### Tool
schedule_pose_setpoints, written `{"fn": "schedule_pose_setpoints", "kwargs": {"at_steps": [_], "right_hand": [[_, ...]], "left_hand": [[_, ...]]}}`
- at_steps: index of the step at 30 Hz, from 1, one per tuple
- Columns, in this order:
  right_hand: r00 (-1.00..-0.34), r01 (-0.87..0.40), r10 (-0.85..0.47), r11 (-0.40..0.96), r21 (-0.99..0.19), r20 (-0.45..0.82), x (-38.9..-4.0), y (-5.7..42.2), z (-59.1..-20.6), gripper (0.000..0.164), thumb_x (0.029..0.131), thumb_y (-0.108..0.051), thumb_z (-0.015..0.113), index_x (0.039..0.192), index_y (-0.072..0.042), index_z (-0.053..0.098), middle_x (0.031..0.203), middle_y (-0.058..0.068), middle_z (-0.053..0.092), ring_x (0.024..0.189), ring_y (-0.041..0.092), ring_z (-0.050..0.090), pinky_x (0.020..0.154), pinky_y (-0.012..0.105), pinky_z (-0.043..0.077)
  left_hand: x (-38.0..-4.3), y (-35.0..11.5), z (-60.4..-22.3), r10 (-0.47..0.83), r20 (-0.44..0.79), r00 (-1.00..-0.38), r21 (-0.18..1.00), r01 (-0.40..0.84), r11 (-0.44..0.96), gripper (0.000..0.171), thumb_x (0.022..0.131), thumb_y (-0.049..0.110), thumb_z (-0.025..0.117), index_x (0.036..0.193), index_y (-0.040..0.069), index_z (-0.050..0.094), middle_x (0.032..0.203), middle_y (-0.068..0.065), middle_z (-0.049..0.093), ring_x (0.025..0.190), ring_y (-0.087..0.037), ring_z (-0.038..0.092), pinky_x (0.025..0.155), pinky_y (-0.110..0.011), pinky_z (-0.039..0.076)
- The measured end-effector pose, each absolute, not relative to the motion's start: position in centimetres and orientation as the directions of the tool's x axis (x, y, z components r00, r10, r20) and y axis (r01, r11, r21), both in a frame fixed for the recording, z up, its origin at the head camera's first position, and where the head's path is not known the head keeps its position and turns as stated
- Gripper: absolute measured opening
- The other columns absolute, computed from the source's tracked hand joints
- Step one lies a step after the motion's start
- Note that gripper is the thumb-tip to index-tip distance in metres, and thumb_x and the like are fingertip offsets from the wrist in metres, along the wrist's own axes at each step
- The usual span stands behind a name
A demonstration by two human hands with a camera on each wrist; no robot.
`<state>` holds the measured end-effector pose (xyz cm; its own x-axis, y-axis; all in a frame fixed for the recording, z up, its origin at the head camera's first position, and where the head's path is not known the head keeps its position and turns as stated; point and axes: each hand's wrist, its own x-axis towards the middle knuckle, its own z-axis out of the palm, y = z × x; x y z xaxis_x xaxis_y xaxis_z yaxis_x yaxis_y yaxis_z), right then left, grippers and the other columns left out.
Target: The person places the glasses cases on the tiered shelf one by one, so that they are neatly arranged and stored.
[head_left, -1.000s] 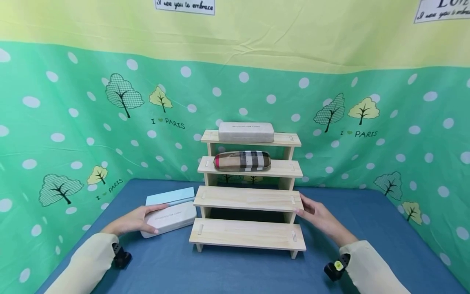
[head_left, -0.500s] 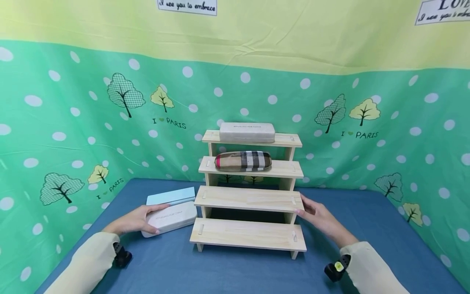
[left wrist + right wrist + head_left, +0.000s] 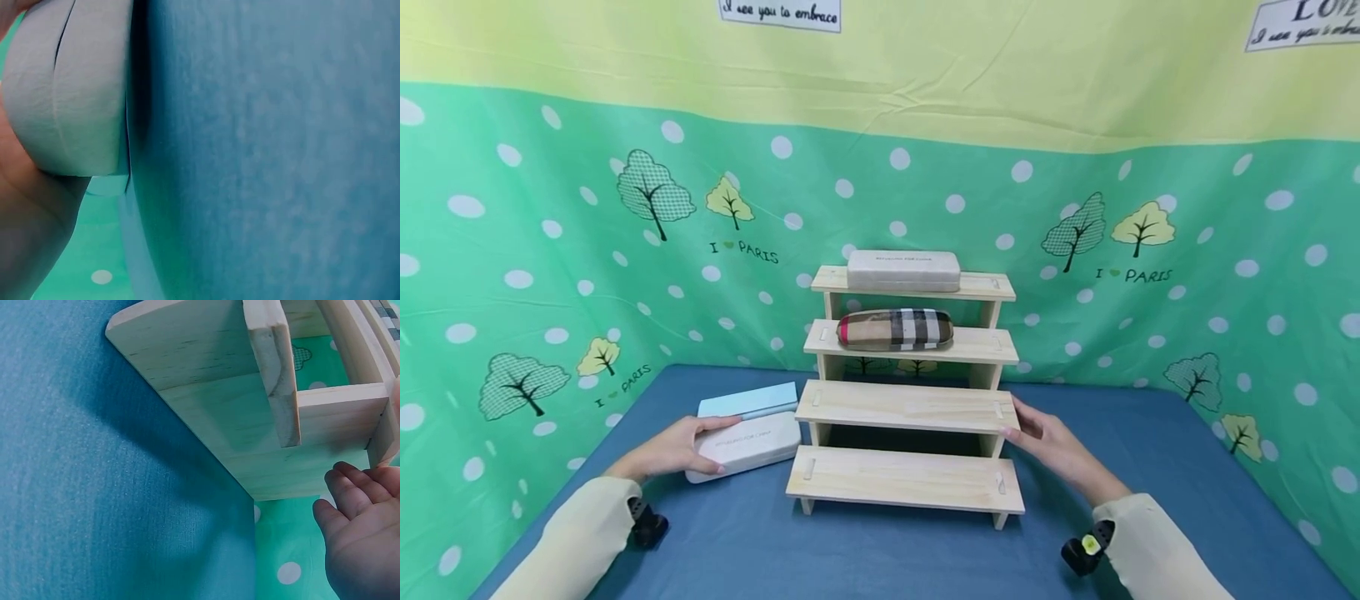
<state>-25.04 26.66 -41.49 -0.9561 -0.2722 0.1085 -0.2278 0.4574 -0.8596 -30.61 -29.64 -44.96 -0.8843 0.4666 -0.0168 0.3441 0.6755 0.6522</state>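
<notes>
In the head view my left hand (image 3: 666, 450) grips the left end of a white glasses case (image 3: 760, 442) on the blue tablecloth, thumb at the near side and fingers over the far side. The end of that case (image 3: 81, 94) fills the corner of the left wrist view. A light blue case (image 3: 752, 400) lies just behind it. My right hand (image 3: 1063, 446) holds the right end of a stepped wooden shelf (image 3: 906, 404) at its second board from the bottom, thumb at the front edge. In the right wrist view, the hand's lower fingers (image 3: 353, 490) curl loosely beside the shelf's side panel.
Another white glasses case (image 3: 902, 271) sits on the top board. A plaid case (image 3: 895, 329) lies one board below. The two lower boards are bare. A green polka-dot curtain (image 3: 880, 192) hangs behind the blue tablecloth (image 3: 850, 558).
</notes>
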Motion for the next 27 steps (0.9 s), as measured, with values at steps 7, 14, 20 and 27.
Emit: {"fn": "schedule_pose_setpoints", "kwargs": {"at_steps": [7, 14, 20, 27], "right_hand": [[-0.957, -0.222, -0.271, 0.458, -0.861, 0.103, -25.0, 26.5, -41.5, 0.070, 0.097, -0.024, 0.054, 0.147, 0.006, 0.017, 0.146, 0.029, 0.029, 0.128, 0.042, 0.040, 0.097, 0.048, 0.039], [-0.954, -0.235, -0.278, 0.450, -0.861, 0.115, -25.0, 26.5, -41.5, 0.069, 0.097, -0.022, 0.054, 0.147, 0.006, 0.017, 0.146, 0.030, 0.029, 0.128, 0.042, 0.040, 0.096, 0.047, 0.040], [-0.952, -0.240, -0.282, 0.443, -0.864, 0.119, -25.0, 26.5, -41.7, 0.069, 0.097, -0.022, 0.054, 0.147, 0.007, 0.017, 0.146, 0.030, 0.029, 0.128, 0.042, 0.040, 0.096, 0.047, 0.040], [-0.956, -0.235, -0.269, 0.450, -0.862, 0.120, -25.0, 26.6, -41.6, 0.069, 0.097, -0.023, 0.054, 0.147, 0.007, 0.017, 0.146, 0.030, 0.028, 0.128, 0.042, 0.039, 0.096, 0.047, 0.040]], "left_hand": [[-30.5, -30.0, -44.6, 0.441, 0.021, -0.898, 0.665, 0.341, 0.664, 0.076, 0.070, 0.023, 0.081, 0.137, 0.005, 0.050, 0.125, -0.022, 0.054, 0.091, -0.021, 0.048, 0.072, -0.027, 0.039], [-30.2, -30.4, -43.2, 0.433, 0.045, -0.900, 0.639, 0.359, 0.680, 0.072, 0.074, 0.025, 0.079, 0.136, 0.003, 0.050, 0.124, -0.026, 0.055, 0.093, -0.023, 0.050, 0.072, -0.027, 0.041], [-30.1, -30.7, -42.1, 0.441, 0.089, -0.893, 0.610, 0.399, 0.685, 0.069, 0.076, 0.027, 0.077, 0.135, 0.002, 0.051, 0.129, -0.027, 0.053, 0.103, -0.024, 0.052, 0.076, -0.028, 0.044], [-30.5, -30.8, -40.8, 0.469, 0.141, -0.872, 0.606, 0.451, 0.655, 0.069, 0.075, 0.024, 0.078, 0.134, -0.001, 0.051, 0.125, -0.022, 0.057, 0.093, -0.006, 0.052, 0.071, -0.025, 0.044]]}}
